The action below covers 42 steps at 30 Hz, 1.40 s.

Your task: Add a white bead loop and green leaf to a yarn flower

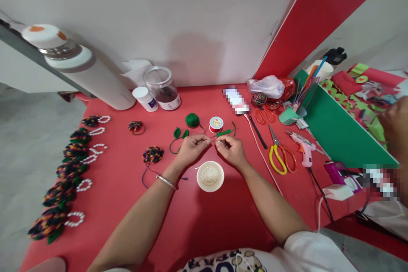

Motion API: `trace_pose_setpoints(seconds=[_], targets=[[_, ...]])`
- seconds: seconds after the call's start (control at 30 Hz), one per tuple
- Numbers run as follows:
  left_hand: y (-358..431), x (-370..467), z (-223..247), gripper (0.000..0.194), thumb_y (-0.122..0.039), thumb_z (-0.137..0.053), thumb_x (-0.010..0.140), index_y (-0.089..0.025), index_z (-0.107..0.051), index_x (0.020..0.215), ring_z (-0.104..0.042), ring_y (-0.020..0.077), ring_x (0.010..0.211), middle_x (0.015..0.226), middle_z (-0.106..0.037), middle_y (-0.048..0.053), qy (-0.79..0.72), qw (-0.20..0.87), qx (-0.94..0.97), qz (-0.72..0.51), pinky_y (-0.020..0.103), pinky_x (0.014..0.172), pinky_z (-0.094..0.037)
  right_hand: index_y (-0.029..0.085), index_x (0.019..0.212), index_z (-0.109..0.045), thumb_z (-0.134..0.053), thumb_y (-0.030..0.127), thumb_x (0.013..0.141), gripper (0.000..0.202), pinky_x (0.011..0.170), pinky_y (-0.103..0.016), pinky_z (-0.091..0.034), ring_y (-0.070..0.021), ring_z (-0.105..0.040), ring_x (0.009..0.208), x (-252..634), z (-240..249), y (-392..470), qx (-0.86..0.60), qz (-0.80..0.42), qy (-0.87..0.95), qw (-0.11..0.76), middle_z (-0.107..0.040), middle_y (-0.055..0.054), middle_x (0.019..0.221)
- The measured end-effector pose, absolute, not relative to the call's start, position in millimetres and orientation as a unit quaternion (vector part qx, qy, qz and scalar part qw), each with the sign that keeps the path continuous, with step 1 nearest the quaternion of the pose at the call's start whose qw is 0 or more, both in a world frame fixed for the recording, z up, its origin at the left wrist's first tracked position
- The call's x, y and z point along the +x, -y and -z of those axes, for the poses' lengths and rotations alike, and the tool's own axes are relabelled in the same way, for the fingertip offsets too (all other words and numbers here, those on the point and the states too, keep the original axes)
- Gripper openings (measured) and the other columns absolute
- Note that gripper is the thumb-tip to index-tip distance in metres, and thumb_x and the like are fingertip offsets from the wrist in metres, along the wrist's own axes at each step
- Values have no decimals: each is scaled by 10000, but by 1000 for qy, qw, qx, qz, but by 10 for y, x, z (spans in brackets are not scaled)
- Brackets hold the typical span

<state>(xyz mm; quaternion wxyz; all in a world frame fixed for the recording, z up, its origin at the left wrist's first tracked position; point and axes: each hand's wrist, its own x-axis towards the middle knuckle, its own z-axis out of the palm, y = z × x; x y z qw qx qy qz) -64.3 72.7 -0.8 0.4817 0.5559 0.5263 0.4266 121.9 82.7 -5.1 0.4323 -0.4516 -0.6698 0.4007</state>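
Note:
My left hand (192, 149) is closed in a pinch, its fingertips on what looks like the end of a thin thread. Just opposite, my right hand (232, 151) is closed with a few small white pearl beads (222, 143) showing at its fingers. The fingertips of both hands are close together but apart. Below them stands a white bowl (199, 183) of loose pearl beads (209, 175). Beyond the hands are a thread spool (216, 124) with red thread, a green yarn ball (192, 120) and a green-handled tool (224, 132). A multicoloured yarn flower (153, 154) lies left of my left wrist.
Several yarn pieces (64, 193) with pearl loops line the left edge. A tall flask (92, 74), white bottle (145, 99) and clear jar (162, 88) stand behind. Rightward lie a phone (236, 100), yellow-and-orange scissors (278, 158), pink glue gun (305, 148) and cables.

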Motion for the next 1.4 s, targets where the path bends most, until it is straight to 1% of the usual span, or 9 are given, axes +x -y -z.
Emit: trace_pose_setpoints(seconds=[0.17, 0.27, 0.33, 0.43, 0.6, 0.87, 1.03, 1.2, 1.4], targets=[[-736, -694, -45, 244, -364, -669, 840, -147, -723, 742, -581, 148, 694, 744, -652, 34, -494, 463, 607, -416, 260, 663, -439, 170, 771, -680, -613, 272, 822, 133, 571, -229, -447, -120, -544, 572, 1241, 29, -809, -498, -357, 660, 435, -626, 1, 650], [-744, -703, -71, 234, -361, -683, 843, -160, -714, 726, -582, 147, 730, 774, -629, 33, -475, 446, 619, -438, 272, 719, -453, 184, 963, -720, -567, 313, 902, 210, 680, -252, -500, -148, -634, 691, 1400, -118, -720, -523, -289, 704, 384, -723, -43, 834], [-747, -691, -69, 221, -353, -701, 835, -164, -715, 721, -600, 154, 784, 818, -637, 43, -462, 444, 616, -458, 282, 771, -468, 203, 1167, -689, -539, 337, 947, 298, 770, -270, -512, -167, -672, 802, 1639, -259, -608, -544, -215, 743, 325, -741, -72, 1014], [-737, -658, -28, 237, -381, -720, 823, -159, -710, 744, -634, 161, 775, 862, -671, 62, -442, 502, 566, -482, 285, 725, -503, 174, 1172, -687, -471, 274, 975, 309, 850, -313, -495, -226, -674, 967, 2146, -445, -402, -655, -38, 716, 240, -739, -114, 1076], [-714, -643, 58, 338, -462, -734, 817, -131, -684, 865, -669, 152, 606, 808, -727, 93, -422, 632, 459, -461, 218, 461, -461, 108, 1269, -628, -568, 263, 907, 398, 721, -332, -480, -291, -684, 933, 2756, -498, -190, -775, 58, 629, -19, -728, -166, 1028], [-731, -644, -35, 415, -532, -712, 822, -156, -536, 821, -739, 218, 656, 826, -752, 120, -388, 649, 441, -484, 239, 442, -526, 218, 1405, -508, -629, 323, 847, 580, 700, -316, -482, -271, -699, 943, 2842, -508, -300, -802, -36, 595, -43, -718, -117, 1094], [-744, -654, -21, 410, -533, -671, 863, -175, -471, 856, -761, 246, 738, 903, -758, 126, -365, 668, 430, -485, 258, 491, -555, 231, 1388, -527, -648, 495, 824, 634, 775, -389, -522, -314, -689, 976, 2842, -611, -285, -806, -84, 578, 97, -715, -131, 1109], [-757, -651, 16, 406, -517, -674, 871, -187, -438, 889, -765, 263, 827, 975, -756, 138, -346, 687, 405, -494, 275, 543, -575, 250, 1466, -457, -620, 624, 836, 751, 773, -364, -558, -245, -681, 900, 2527, -596, -244, -606, -430, 601, 295, -683, -117, 1120], [-753, -641, 32, 377, -479, -676, 887, -188, -437, 881, -747, 268, 949, 1047, -745, 136, -324, 700, 374, -515, 318, 656, -597, 208, 1371, -572, -518, 669, 923, 645, 732, -335, -555, -203, -652, 797, 2079, -636, -369, -459, -648, 565, 226, -661, -65, 886]])
